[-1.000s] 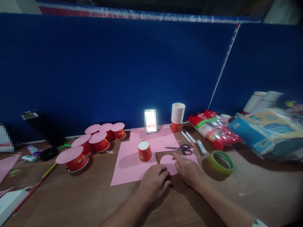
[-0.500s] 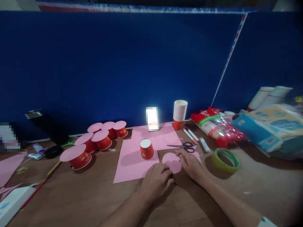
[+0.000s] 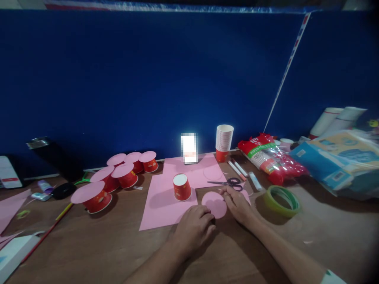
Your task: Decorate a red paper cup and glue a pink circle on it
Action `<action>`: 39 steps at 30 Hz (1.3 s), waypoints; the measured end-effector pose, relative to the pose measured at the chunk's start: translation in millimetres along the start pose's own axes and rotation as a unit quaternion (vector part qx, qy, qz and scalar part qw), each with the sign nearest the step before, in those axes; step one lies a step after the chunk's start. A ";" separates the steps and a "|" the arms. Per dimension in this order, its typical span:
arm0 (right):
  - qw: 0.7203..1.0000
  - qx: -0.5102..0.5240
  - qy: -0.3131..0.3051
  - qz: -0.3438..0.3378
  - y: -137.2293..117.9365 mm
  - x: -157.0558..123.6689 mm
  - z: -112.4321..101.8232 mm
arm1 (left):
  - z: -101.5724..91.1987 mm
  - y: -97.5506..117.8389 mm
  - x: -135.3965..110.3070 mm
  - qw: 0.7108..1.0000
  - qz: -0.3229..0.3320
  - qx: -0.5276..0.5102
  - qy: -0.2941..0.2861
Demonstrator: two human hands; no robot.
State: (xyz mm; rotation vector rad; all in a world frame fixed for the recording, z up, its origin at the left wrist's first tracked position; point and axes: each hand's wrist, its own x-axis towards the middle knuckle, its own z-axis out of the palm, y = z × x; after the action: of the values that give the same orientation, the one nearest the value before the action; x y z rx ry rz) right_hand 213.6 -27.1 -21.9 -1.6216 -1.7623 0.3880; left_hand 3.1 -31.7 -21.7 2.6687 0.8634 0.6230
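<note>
A pink paper circle [image 3: 213, 206] is held flat between my two hands, low over the wooden table. My left hand [image 3: 195, 224], fingers curled, grips its lower left edge. At the upper right edge my right hand [image 3: 238, 204] pinches it between thumb and fingers; the fingertips are partly hidden. An upside-down red paper cup [image 3: 182, 189] with a white base stands on pink paper [image 3: 160, 213] just beyond my left hand. Black-handled scissors [image 3: 227, 183] lie beyond my right hand, near a pink sheet with a circle drawn on it [image 3: 212, 172].
Several red cups topped with pink discs [image 3: 124, 175] stand at the left. A cup stack [image 3: 224, 144], a bag of paper cups [image 3: 271, 157], markers [image 3: 237, 170], a glue stick [image 3: 255, 181] and green tape [image 3: 282, 201] are at the right. A lit phone [image 3: 189, 149] stands behind.
The view has shifted slightly, so the items on the left sit a little further left. Both hands stay at the pink circle in nearly the same pose.
</note>
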 end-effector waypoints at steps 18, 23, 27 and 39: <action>0.995 -0.082 -0.011 0.047 -10.7 -1.9 -2.8 | -1.0 -1.5 -0.1 0.999 0.000 -0.022 0.046; 0.987 -0.138 -0.040 0.075 -16.1 -0.7 -7.7 | 0.4 -1.2 -1.7 0.999 -0.013 -0.013 0.033; 0.981 -0.160 -0.065 0.084 -15.8 1.6 -8.4 | 0.3 -1.1 -1.4 1.000 -0.020 0.002 0.017; 0.980 -0.155 -0.086 0.093 -15.7 1.8 -8.5 | -3.0 0.6 -0.6 1.000 -0.020 0.010 -0.005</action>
State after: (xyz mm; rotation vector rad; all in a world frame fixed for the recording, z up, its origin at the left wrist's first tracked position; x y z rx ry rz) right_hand 207.6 -30.1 -5.2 -2.0356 -1.8768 0.3610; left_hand 1.6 -32.1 -19.0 2.6628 0.9233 0.5949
